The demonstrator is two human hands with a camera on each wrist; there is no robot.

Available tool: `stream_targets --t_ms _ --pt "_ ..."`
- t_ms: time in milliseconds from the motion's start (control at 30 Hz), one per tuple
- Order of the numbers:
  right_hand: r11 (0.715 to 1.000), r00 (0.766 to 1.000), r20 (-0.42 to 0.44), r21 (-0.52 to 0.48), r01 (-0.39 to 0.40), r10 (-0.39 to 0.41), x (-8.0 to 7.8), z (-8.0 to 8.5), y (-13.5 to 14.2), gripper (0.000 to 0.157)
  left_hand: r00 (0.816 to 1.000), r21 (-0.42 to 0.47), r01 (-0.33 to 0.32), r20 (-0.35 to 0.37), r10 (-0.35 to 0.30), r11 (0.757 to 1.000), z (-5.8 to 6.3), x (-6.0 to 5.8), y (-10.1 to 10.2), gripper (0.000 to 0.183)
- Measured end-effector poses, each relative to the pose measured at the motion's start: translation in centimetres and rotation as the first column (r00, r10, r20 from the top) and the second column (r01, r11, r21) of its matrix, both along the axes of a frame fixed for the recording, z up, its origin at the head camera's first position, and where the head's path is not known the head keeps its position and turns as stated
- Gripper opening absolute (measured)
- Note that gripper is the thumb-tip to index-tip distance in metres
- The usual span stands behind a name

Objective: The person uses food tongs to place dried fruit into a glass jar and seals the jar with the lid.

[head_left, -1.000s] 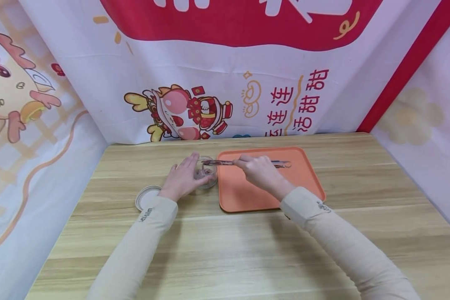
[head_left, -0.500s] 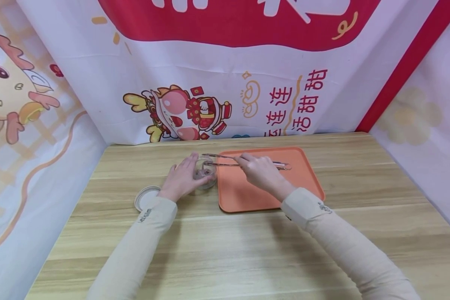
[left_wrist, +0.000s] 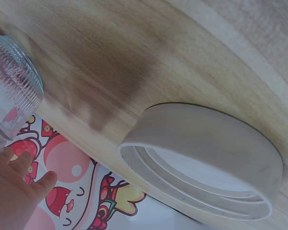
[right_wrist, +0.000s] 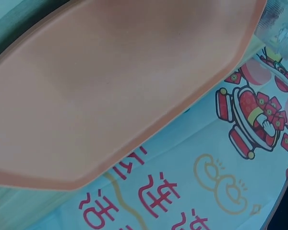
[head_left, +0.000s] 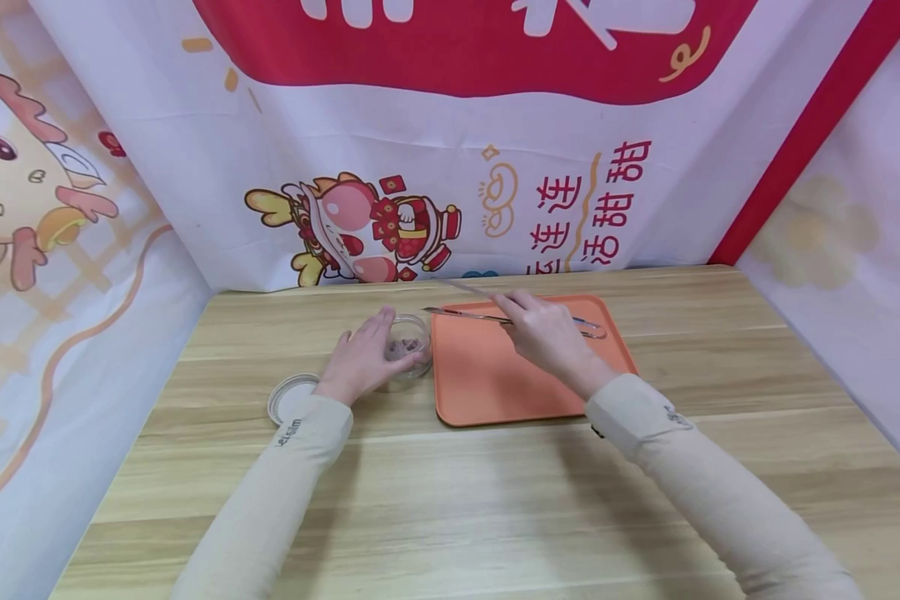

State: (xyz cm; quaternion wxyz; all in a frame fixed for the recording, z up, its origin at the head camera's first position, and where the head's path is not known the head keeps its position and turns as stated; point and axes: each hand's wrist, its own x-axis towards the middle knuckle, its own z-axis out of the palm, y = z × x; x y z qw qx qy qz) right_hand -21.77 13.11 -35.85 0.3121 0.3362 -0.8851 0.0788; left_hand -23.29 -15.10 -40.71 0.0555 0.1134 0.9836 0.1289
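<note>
A clear glass jar [head_left: 411,343] with small dark bits in the bottom stands just left of the orange tray. My left hand [head_left: 363,358] holds it between thumb and fingers; in the left wrist view the ribbed jar [left_wrist: 14,86] shows beside those fingers. Over the tray, my right hand [head_left: 546,337] grips metal tongs [head_left: 468,314] around their middle. Their two arms are spread apart, tips pointing left, near and above the jar's right rim. Nothing is visible between the tips. The right wrist view does not show the right hand's fingers.
The orange tray [head_left: 487,383] lies under the right hand. A round white lid [head_left: 292,398] rests inner side up, left of the left wrist, and looks large in the left wrist view. A printed cloth backdrop [head_left: 420,133] rises behind the wooden table [head_left: 450,508].
The tongs' tips have come up out of the jar and moved right, and their arms have spread wider. The right hand has shifted right; the left hand stays at the jar.
</note>
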Motion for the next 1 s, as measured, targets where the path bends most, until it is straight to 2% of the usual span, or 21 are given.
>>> stream_targets --t_ms 200,333,533,667,800,900,1000 --pt "0.998 0.999 0.005 -0.045 0.047 -0.046 0.1 0.4 1.7 0.04 1.0 0.001 0.001 -0.004 -0.001 1.0 0.0 0.1 -0.1 0.098" --pt "0.993 0.995 0.042 -0.077 0.089 -0.086 0.0 0.7 3.2 0.045 1.0 0.005 0.004 -0.012 -0.004 1.0 0.0 0.1 -0.1 0.098" --pt "0.976 0.983 0.072 -0.124 0.179 -0.172 -0.3 0.5 6.1 0.05 1.0 0.003 0.005 -0.018 -0.005 1.0 0.0 0.1 -0.1 0.098" --pt "0.952 0.965 0.122 -0.175 0.252 -0.233 -0.5 0.1 8.1 0.052 1.0 0.005 0.003 -0.015 -0.003 1.0 0.0 0.1 -0.1 0.098" --pt "0.92 0.933 0.211 -0.205 0.333 -0.291 -0.6 -0.3 9.9 0.052 1.0 0.006 0.004 -0.015 -0.004 1.0 0.0 0.1 -0.1 0.098" --pt "0.903 0.914 0.236 -0.206 0.378 -0.329 -0.6 -0.8 11.1 0.049 1.0 0.006 0.009 -0.016 -0.009 1.0 0.0 0.2 -0.1 0.098" --pt "0.891 0.906 0.24 -0.216 0.399 -0.348 -0.6 -1.3 12.3 0.048 1.0 0.005 0.013 -0.012 -0.013 1.0 0.1 0.2 0.0 0.098"
